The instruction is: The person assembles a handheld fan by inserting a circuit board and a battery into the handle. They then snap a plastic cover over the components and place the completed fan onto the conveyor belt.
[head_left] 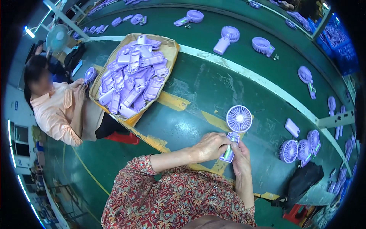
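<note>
- With right hand (241, 156), grips one purple fan (239, 119) by its opened handle, right of centre.
- With left hand (212, 146), bends fingers against that handle; fingertips' hold hidden.
- At right, three overlapping fans (288, 151), one loose purple piece (292, 128).
- Upper left, one carton (171, 53) of purple housings (133, 61), too heaped to count.

Green floor (105, 162); scuffed green worktable (198, 78); red stool (124, 138); white tube lights (23, 189) at left.

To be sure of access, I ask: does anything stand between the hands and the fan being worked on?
Nothing visible does: the right hand holds the fan by its handle, and the left hand is at it too.
</note>
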`<state>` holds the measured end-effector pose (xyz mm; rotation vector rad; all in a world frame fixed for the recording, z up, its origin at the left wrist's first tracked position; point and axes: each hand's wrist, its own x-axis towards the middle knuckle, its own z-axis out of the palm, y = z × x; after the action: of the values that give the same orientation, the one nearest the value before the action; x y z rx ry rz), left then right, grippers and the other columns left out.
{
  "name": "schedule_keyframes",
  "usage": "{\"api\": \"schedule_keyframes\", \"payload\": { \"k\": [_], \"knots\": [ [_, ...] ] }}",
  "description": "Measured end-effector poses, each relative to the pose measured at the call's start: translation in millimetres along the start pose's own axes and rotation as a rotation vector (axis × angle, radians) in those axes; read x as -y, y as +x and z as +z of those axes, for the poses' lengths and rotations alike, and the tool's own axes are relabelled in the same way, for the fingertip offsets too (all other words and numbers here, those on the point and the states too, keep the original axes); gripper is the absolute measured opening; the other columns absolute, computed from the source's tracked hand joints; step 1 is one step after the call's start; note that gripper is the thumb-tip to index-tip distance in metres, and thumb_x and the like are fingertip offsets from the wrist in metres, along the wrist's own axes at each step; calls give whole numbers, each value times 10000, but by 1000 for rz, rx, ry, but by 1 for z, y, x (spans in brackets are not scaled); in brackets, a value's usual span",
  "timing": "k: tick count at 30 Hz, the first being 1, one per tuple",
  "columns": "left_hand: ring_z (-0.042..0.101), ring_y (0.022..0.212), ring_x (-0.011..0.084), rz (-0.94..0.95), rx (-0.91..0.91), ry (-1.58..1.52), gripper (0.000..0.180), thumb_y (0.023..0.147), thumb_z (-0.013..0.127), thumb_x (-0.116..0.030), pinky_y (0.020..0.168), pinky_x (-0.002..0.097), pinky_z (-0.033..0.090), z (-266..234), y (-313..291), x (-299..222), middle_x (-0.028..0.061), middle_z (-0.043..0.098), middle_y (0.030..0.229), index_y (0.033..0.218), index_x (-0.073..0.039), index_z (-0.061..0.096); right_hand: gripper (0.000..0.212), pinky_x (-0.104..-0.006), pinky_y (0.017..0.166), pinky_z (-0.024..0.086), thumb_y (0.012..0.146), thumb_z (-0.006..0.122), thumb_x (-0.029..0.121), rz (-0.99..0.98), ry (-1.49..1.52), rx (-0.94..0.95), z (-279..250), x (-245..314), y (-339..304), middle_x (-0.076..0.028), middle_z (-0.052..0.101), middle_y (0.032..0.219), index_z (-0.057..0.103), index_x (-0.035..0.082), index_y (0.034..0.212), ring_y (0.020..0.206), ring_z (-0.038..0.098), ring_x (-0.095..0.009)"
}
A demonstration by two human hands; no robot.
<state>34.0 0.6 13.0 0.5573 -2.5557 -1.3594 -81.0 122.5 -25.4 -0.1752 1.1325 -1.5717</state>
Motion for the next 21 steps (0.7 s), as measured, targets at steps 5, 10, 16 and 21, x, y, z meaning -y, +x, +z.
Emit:
{"api": "schedule_keyframes", "payload": {
  "k": [5, 10, 16, 21],
  "knots": [
    [614, 791, 329, 41, -350, 369, 193, 747, 598, -17, 706, 374, 511, -87, -1, 21, 160, 621, 861, 937, -11, 630, 343, -330, 893, 482, 888, 576, 157, 25, -6, 15, 7, 4, 0, -157, 603, 1128, 519, -31, 1169, 1032, 597, -229],
    [577, 920, 295, 27, -465, 1101, 267, 685, 544, 18, 774, 379, 491, -195, 13, 89, 120, 600, 952, 930, -37, 634, 353, -330, 892, 484, 887, 575, 149, 24, -6, 11, 6, 6, 0, -156, 604, 1122, 511, -39, 1179, 1024, 601, -228],
    [582, 911, 282, 20, -245, 1198, 185, 754, 496, -43, 780, 381, 488, -228, 15, 151, 119, 608, 919, 864, -61, 643, 354, -343, 928, 464, 906, 517, 89, 17, 32, 24, 1, 4, 2, -175, 583, 1150, 469, -64, 1221, 1060, 582, -243],
    [576, 884, 338, 207, -547, 1087, 171, 719, 534, 32, 771, 397, 473, -231, 11, 132, 172, 597, 934, 869, 6, 611, 323, -326, 926, 460, 915, 500, 91, 28, -12, 63, 5, 8, 6, -172, 578, 1163, 479, -62, 1199, 1060, 580, -230]
  ]
}}
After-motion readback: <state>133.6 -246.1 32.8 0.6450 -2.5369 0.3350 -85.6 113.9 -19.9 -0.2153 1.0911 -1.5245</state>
